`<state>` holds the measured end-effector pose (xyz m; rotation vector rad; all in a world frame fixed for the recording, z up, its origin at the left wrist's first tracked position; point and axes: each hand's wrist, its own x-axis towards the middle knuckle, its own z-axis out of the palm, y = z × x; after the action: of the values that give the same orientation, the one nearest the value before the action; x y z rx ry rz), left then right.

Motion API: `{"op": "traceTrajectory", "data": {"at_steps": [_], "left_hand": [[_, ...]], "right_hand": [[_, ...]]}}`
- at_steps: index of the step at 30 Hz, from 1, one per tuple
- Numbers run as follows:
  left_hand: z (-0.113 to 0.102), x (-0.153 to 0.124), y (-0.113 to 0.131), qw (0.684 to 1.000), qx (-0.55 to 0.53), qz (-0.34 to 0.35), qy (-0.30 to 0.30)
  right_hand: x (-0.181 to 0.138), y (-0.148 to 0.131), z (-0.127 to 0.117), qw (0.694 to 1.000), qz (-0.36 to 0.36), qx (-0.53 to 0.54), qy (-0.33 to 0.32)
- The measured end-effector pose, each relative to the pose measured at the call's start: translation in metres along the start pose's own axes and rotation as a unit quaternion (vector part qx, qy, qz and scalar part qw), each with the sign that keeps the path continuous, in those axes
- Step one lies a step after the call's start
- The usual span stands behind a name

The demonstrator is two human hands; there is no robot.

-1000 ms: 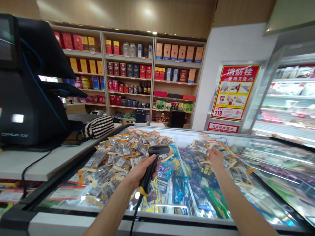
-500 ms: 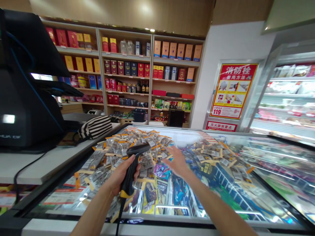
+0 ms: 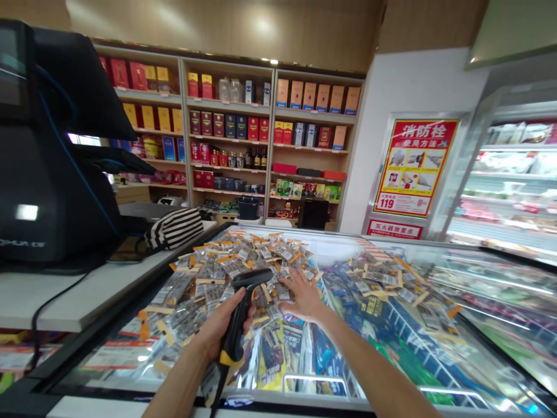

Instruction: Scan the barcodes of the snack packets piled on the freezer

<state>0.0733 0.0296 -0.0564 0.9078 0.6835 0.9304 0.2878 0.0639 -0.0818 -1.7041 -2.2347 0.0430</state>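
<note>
Left hand (image 3: 217,326): forearm stretched forward over the freezer's (image 3: 487,313) near edge, fingers wrapped tight round the scanner (image 3: 242,302) grip.
Scanner: upright in that fist, above the freezer's left half, head tipped forward.
Right hand (image 3: 304,297): palm down, fingers spread, fingertips touching packets (image 3: 226,264) heaped on the freezer's left half.

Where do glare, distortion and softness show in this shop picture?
Head view: white glare streaks on the clear glass freezer lid; lamp hotspots on the brown wooden wall panel; wide-lens bending tilts the tall glass-fronted chiller at right, whose goods look soft; the left hand on the black handheld scanner is sharp.
</note>
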Motion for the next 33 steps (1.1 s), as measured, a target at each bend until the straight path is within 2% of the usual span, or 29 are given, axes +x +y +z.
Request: {"op": "traceTrajectory", "data": {"at_steps": [2,4,5,7,9,12,14,17,19,23,27,33], "left_hand": [[0.004,0.005,-0.004,1.0,0.013,-0.01,-0.015],[0.009,0.009,-0.006,0.999,0.032,-0.013,-0.023],[0.013,0.011,-0.007,0.999,0.039,-0.01,-0.023],[0.02,0.015,-0.006,0.998,0.047,0.0,-0.033],[0.028,0.018,-0.002,0.997,0.047,0.006,-0.066],[0.038,0.024,0.006,0.993,0.045,0.004,-0.109],[0.044,0.026,0.011,0.993,0.044,0.007,-0.107],[0.049,0.023,0.014,0.994,0.04,0.011,-0.1],[0.05,0.02,0.013,0.994,0.039,0.014,-0.102],[0.051,0.014,0.008,0.994,0.043,0.01,-0.1],[0.055,0.01,0.001,0.994,0.046,0.005,-0.101],[0.062,0.004,-0.007,0.991,0.07,0.007,-0.111]], "right_hand": [[0.0,0.012,0.0,1.0,-0.025,0.016,0.007],[0.001,0.028,-0.001,0.997,-0.016,0.042,0.059],[0.002,0.037,-0.002,0.993,0.021,0.053,0.104],[0.005,0.055,-0.003,0.969,0.148,0.068,0.184],[0.01,0.068,-0.002,0.939,0.269,0.084,0.197],[0.019,0.075,0.0,0.915,0.335,0.133,0.183],[0.024,0.076,0.0,0.891,0.347,0.191,0.222],[0.026,0.081,-0.004,0.829,0.359,0.31,0.297],[0.021,0.089,-0.01,0.798,0.36,0.364,0.317],[-0.005,0.103,-0.027,0.766,0.352,0.432,0.32],[-0.037,0.11,-0.041,0.734,0.334,0.469,0.361],[-0.058,0.113,-0.042,0.704,0.305,0.504,0.397]]}}
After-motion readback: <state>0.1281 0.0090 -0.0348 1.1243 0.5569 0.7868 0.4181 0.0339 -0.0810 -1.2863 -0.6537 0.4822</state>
